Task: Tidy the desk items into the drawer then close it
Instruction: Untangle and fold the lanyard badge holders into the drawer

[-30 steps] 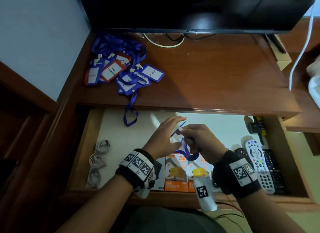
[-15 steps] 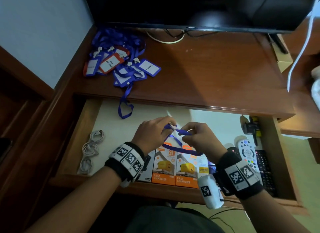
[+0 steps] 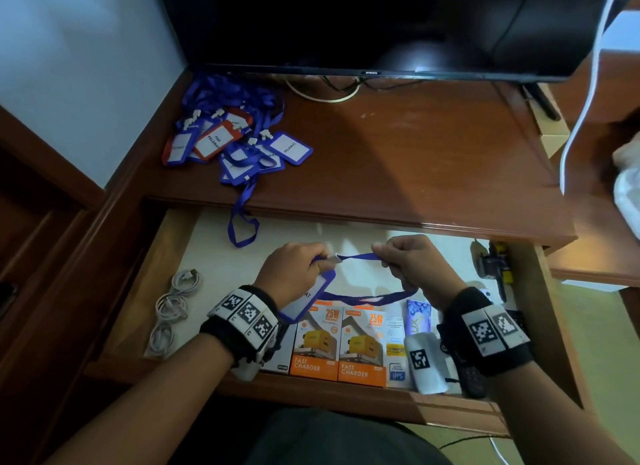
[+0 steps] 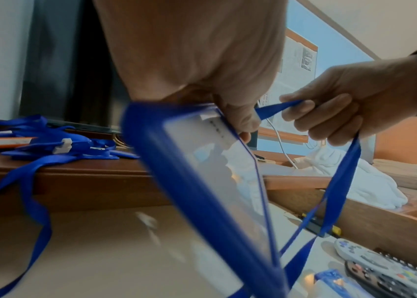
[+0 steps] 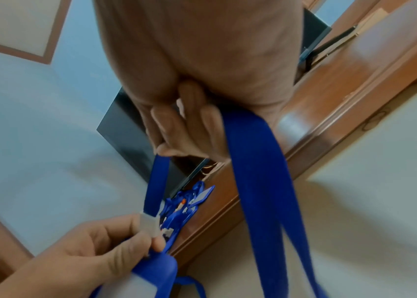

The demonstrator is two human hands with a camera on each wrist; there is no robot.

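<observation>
While our left hand pinches the badge holder at its clip | right hand grips the lanyard taut, left-to-right, above the open drawer | drawer directly below both | badge pile waits on desk, nearer left.
</observation>
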